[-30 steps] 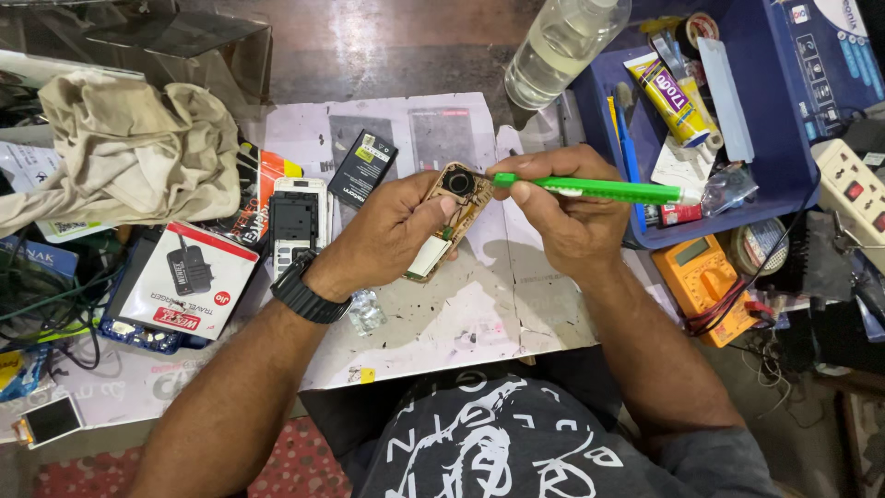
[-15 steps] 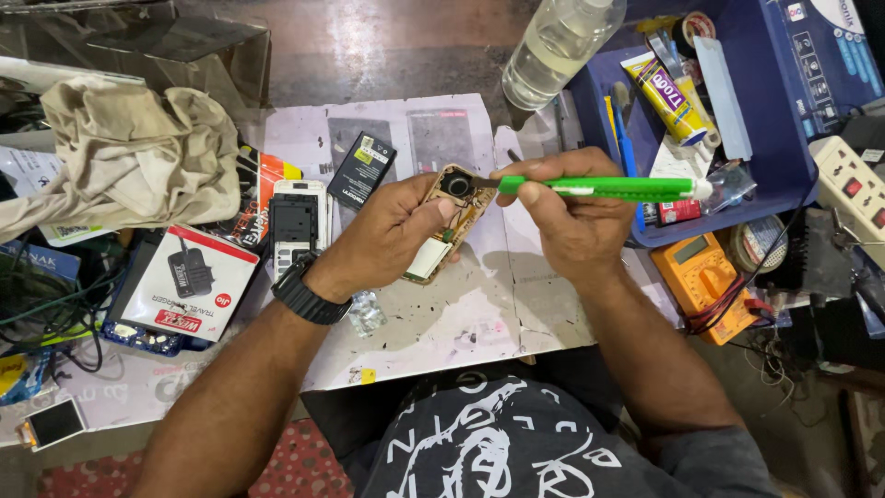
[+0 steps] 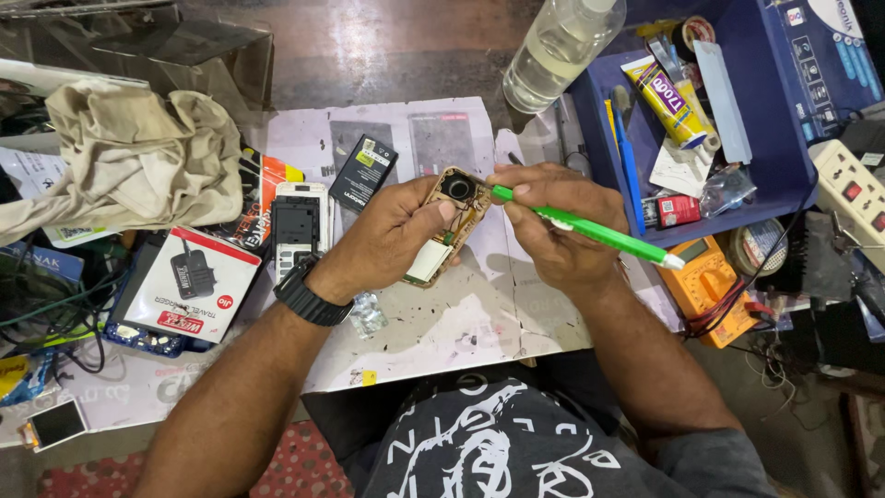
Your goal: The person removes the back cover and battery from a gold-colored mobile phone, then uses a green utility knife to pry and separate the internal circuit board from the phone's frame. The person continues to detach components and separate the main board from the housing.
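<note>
Circuit board [image 3: 449, 224] of a small phone, tan with a round black camera ring at its top end, held tilted above the white-topped counter [image 3: 461, 323]. Gripped along its left edge by the left hand [image 3: 392, 235], fingers closed around it, thumb lying across the face. Black watch [image 3: 309, 295] on that wrist. Green screwdriver [image 3: 590, 231] pinched in the closed fingers of the right hand [image 3: 548, 226], tip touching the board just right of the camera ring, handle slanting down to the right. Black-and-white phone shell [image 3: 297, 231] lying flat on the counter just left of the left hand, black battery [image 3: 363, 173] beside it. Crumpled beige cloth [image 3: 129, 161] further left. Clear plastic bottle [image 3: 558, 55] beyond the hands. Blue tray [image 3: 784, 157] of tubes and tools at the right, orange multimeter [image 3: 714, 281] below it, near the screwdriver handle.
</note>
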